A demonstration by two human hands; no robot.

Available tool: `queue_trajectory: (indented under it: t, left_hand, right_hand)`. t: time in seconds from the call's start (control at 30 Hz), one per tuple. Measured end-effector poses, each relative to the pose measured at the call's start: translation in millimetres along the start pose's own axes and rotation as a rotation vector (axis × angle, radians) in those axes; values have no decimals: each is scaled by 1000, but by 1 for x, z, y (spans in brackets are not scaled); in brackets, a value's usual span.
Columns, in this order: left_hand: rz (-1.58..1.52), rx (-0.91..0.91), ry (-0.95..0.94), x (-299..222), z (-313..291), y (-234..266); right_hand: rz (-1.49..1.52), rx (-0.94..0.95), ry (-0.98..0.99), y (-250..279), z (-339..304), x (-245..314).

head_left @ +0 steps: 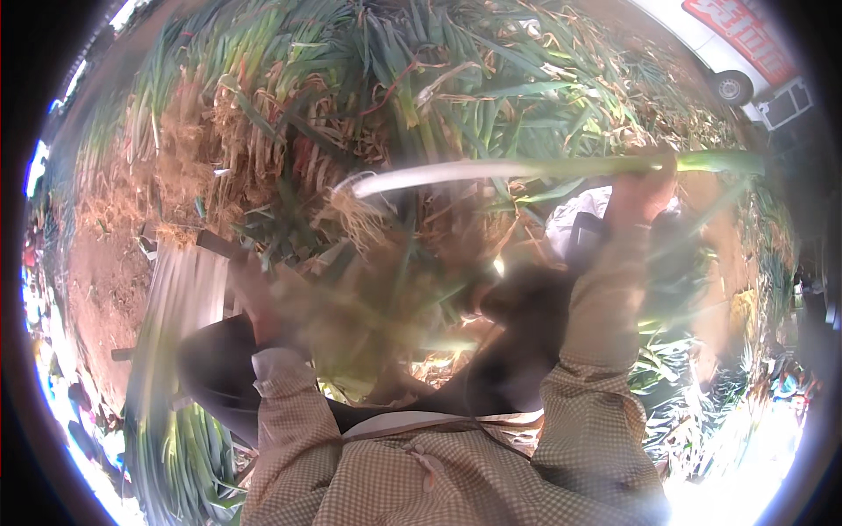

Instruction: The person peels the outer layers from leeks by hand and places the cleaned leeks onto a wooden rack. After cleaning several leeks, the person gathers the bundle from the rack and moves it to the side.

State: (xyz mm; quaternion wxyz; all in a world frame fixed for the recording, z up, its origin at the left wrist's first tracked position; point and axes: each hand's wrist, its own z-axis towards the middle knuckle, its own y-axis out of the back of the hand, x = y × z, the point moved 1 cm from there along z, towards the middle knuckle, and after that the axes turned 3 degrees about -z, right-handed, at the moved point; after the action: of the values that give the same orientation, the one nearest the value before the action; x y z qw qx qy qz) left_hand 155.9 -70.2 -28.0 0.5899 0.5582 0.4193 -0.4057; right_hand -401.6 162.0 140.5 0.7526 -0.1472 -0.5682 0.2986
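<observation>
My right hand [647,188] is closed round the green part of a long green onion [491,169], held out level across the view. Its white stem points left and ends in a tuft of pale roots [355,215]. Over on the left, my left hand [252,294] is smeared by motion, so its fingers cannot be made out. It is near the end of a dark flat bar [217,244]. Beside it, a bundle of green onions [186,285] lies with white stems and roots pointing away and green leaves toward me.
A large heap of green onions [342,44] spreads ahead, with roots and dry leaves at its near side. Bare soil [105,280] is at the left. Blurred leaf litter [368,307] lies between my legs. A white vehicle [702,44] stands at the far right.
</observation>
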Motion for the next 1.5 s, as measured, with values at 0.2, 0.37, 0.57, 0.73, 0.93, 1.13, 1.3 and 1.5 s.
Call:
queue_trajectory:
  t: [0.2,0.37,0.57,0.73,0.93,1.13,1.3,1.5]
  left_hand:
    - [150,452,-743,-202,-56,-77]
    - [-116,956,-752,-191,-61,-103]
    - [-53,956,-589,-150,-81,-81]
    - [175,510,-117,0,-14,-25]
    - [705,664,-467,2,-30,-25]
    - [260,682,-430,-106,-55,-87]
    - [-566,438,-69,-192,-67,-83]
    - [384,-33,-1092,-266,-98,-59]
  right_hand:
    - [164,-78,-201,-21,-10,7]
    - [318,56,-306,-26,-8,-5]
    - [327,27,-318,11,15,-6]
    - [150,-87,-181,-4,3,-18]
    - [383,-217,-308,-24,-11,-30]
    - [398,-131,-408,-32,-29,-34]
    - [289,-134,-443,-43,-41,-27]
    - [303,-96,-414,-40,-37,-27]
